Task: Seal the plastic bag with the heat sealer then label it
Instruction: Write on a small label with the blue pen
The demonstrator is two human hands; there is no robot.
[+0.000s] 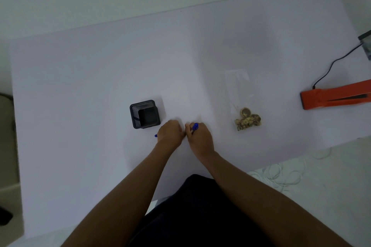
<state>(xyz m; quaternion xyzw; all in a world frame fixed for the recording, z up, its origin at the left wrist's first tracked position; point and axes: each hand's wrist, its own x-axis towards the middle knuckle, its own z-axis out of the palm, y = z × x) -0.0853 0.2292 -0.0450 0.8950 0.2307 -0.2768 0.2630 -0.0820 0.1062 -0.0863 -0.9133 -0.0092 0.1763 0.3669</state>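
A: Where is the plastic bag (242, 98) lying?

B: It is lying flat on the white table (80, 86), right of centre, with brownish round pieces (248, 119) gathering at its near end. It is sitting well apart from both hands.

A: And the heat sealer (335, 97)?

B: The orange sealer is resting at the table's right edge, with a black cable (331, 66) running away from its end.

A: What are the hands doing?

B: The right hand (199, 139) is gripping a blue pen (194, 127), fingers curling round it. The left hand (170, 133) is sitting just beside it, fingers curling under; a small blue piece (156, 135) is peeking out at its left edge, but I cannot tell whether it is being held.

A: Anything nearby?

B: A black mesh holder (145, 114) is standing just left of the left hand.
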